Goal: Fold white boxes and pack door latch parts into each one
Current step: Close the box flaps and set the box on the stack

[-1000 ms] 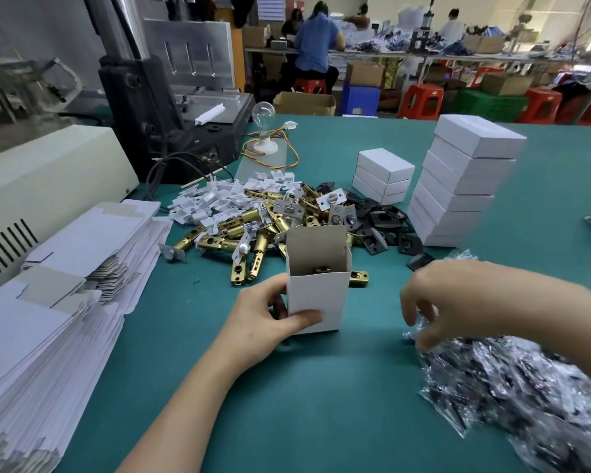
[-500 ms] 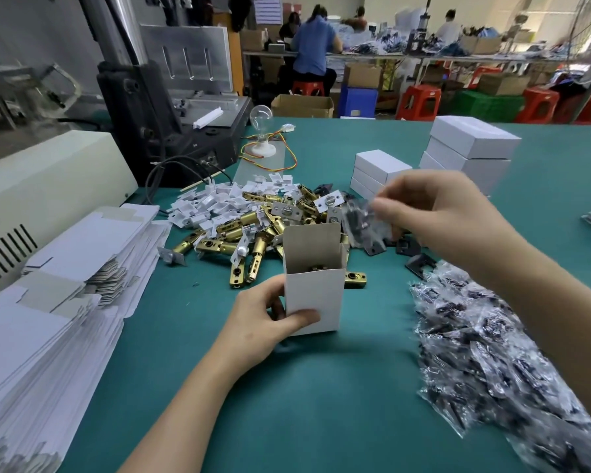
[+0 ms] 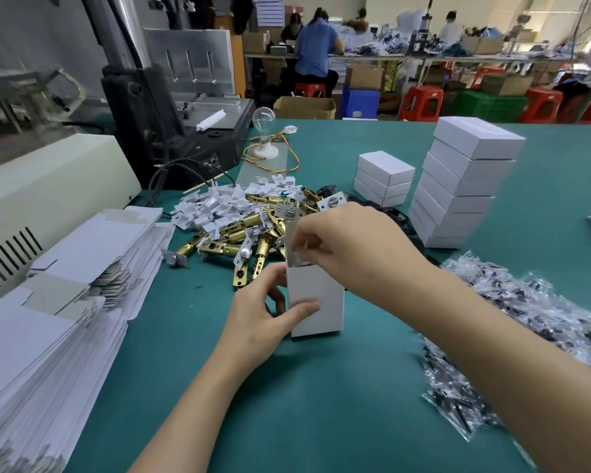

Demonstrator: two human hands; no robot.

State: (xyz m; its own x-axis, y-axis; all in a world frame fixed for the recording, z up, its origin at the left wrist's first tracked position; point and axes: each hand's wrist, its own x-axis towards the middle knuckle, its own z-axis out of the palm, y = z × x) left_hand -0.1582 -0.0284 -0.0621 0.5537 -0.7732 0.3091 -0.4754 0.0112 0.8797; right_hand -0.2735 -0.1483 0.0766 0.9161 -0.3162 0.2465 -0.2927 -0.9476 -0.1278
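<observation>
Green table (image 3: 321, 404) | left hand (image 3: 253, 319) grips upright box (image 3: 316, 302) | right hand (image 3: 348, 247) pinches clear packet (image 3: 301, 258) at box mouth | latches (image 3: 219, 249) piled behind

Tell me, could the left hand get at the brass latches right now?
Probably yes: the brass latches lie in an open pile just beyond the left hand, nothing between them. But that hand holds the upright white box, so it must let go first.

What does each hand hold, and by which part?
Left hand grips the upright white box at its left side. Right hand pinches a small clear bag above the opening; which part is hidden.
</observation>
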